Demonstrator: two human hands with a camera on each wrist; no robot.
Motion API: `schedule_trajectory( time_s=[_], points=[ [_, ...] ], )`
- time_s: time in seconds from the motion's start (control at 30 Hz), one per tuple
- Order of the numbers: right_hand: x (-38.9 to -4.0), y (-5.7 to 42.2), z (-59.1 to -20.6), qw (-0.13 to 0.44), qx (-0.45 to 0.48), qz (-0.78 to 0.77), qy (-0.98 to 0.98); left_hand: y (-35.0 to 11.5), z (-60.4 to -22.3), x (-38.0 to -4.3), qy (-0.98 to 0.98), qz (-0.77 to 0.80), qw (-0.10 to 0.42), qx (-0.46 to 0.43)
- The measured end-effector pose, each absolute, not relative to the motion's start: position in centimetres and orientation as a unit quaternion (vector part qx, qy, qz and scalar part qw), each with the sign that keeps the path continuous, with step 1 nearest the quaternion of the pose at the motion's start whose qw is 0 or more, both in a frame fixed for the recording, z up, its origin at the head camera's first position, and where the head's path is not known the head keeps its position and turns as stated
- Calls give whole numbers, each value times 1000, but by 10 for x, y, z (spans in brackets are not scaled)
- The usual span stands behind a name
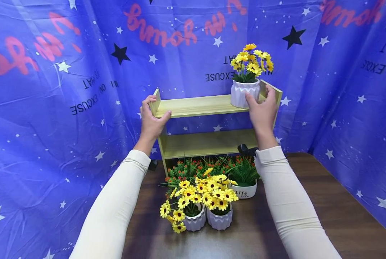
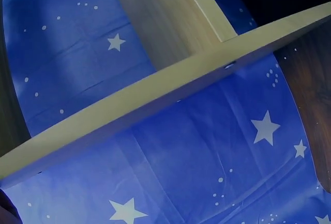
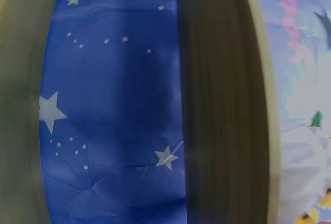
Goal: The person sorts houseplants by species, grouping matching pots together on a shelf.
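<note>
A light wooden shelf with side panels stands on the table. My left hand grips its upper left end, fingers over the side panel and thumb along the front edge. At the upper right end, my right hand has its fingers on the right side panel; its thumb lies in front of a white ribbed flowerpot of yellow artificial flowers. That pot stands on the top board. The left wrist view shows a side panel close up; the right wrist view shows the shelf boards and part of the pot.
Two white pots of yellow flowers stand on the dark wooden table before the shelf. Behind them are red-flowered plants and a white planter with lettering. A blue star-patterned curtain hangs behind.
</note>
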State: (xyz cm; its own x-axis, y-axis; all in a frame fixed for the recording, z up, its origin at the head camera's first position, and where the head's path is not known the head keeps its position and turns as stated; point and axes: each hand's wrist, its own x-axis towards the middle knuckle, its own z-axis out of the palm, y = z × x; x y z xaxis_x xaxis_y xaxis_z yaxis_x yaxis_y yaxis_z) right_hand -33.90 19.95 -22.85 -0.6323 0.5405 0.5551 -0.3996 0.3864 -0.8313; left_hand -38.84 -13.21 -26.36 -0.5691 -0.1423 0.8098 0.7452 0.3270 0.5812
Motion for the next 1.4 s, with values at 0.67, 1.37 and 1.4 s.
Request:
schedule_trajectory(
  time_s=[0.67,1.37,1.4],
  points=[
    [-231,180,-369,395,-25,628,-670,-131,-266,-391,-705,-538,411,-211],
    [-193,168,-460,254,-44,629,-733,-134,-267,-393,-705,-536,416,-206],
    [-191,166,-462,250,-41,626,-737,-134,-267,-392,-706,-538,414,-204]
  ],
)
